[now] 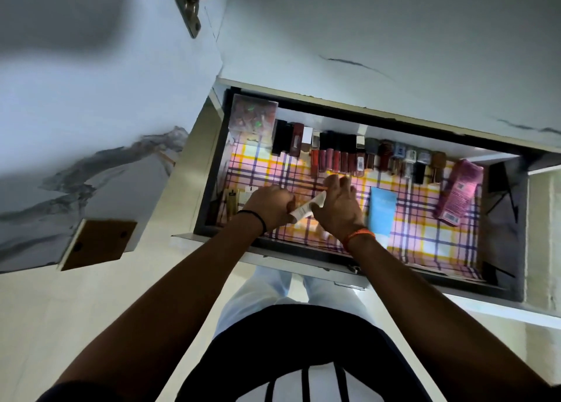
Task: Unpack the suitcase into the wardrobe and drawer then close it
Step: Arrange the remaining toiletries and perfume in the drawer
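Note:
I look straight down into an open drawer point(303, 263) lined with plaid paper. My left hand point(268, 202) grips the lower end of a white tube point(306, 208). My right hand point(338, 205) touches the tube's upper end, fingers curled over the liner; whether it holds anything is hidden. A row of lipsticks and small bottles point(364, 157) lines the drawer's far wall. A clear box point(253, 117) sits in the far left corner, a blue carton point(382, 211) right of my hands, a pink carton point(460, 195) further right. The suitcase is out of view.
A wardrobe door point(91, 98) with a metal hinge point(189, 2) stands open at left. A brown-bottomed block point(100, 243) juts from it near the drawer's left corner. Gold and dark items point(232, 201) lie at the drawer's left side. My legs stand below the drawer front.

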